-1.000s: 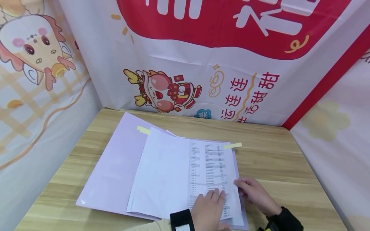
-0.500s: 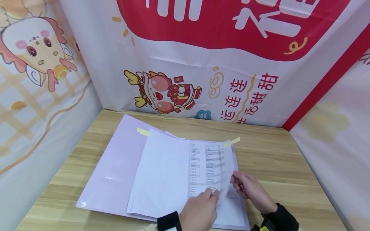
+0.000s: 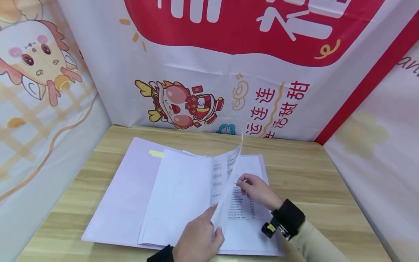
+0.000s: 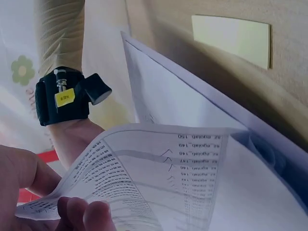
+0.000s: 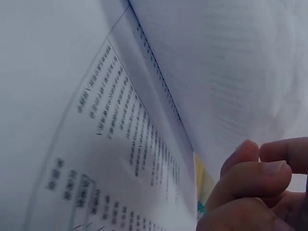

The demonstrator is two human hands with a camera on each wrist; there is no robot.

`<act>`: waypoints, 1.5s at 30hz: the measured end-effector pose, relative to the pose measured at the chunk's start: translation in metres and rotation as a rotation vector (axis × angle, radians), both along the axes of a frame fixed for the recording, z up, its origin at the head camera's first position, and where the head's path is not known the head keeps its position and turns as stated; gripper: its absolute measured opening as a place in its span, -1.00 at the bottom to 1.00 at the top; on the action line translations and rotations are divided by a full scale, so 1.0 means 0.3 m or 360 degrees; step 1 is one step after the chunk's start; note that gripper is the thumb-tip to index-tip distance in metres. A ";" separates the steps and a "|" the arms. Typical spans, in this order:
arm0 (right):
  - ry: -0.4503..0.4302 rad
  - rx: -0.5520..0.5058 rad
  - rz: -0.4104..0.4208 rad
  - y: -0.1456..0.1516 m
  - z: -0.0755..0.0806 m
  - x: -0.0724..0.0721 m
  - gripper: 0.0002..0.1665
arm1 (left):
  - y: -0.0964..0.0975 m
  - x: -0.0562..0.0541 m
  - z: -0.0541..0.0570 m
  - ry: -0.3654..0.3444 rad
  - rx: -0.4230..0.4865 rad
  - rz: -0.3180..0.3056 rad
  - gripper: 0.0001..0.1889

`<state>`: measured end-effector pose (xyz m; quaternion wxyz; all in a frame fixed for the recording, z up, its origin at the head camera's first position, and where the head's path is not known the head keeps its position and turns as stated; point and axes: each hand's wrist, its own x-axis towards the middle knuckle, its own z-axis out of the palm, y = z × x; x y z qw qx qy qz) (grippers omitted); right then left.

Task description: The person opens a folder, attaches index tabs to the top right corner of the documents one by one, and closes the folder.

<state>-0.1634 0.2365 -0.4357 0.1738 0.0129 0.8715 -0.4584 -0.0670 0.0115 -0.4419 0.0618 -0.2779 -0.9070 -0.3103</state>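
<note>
A printed sheet (image 3: 226, 171) in the lilac folder (image 3: 114, 203) stands raised and curved, its list facing left. My left hand (image 3: 198, 236) pinches its lower right part. In the left wrist view the sheet passes between the left thumb and fingers (image 4: 96, 216). My right hand (image 3: 255, 189) is behind the raised sheet, close against it. In the right wrist view its fingers (image 5: 250, 187) are curled, with no paper seen between them. Beneath lies another printed page (image 3: 242, 207). To the left a blank white page (image 3: 183, 196) lies flat.
A yellow tab (image 3: 156, 154) sticks out from the left pages. The folder lies on a wooden table (image 3: 301, 174), with a printed cloth (image 3: 183, 62) behind it. A black wrist strap with a camera (image 3: 286, 218) is on the right wrist.
The printed sheet has lifted from the right side and swung up toward the left. My right hand has moved left and away from me; the left hand has shifted left and now pinches the sheet.
</note>
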 end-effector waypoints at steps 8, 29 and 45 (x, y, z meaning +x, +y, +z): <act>0.0232 0.0264 0.0244 -0.153 0.042 -0.068 -0.86 | -0.082 0.035 0.013 0.0028 0.0165 0.0346 -0.15; 0.0424 0.0932 0.0516 -0.396 -0.099 -0.120 -0.81 | -0.313 0.105 -0.088 -0.0209 0.0537 0.1039 0.09; 0.0744 0.1221 0.0604 -0.421 -0.189 -0.130 -0.69 | -0.434 0.054 -0.189 -0.0295 -0.0412 0.0876 -0.25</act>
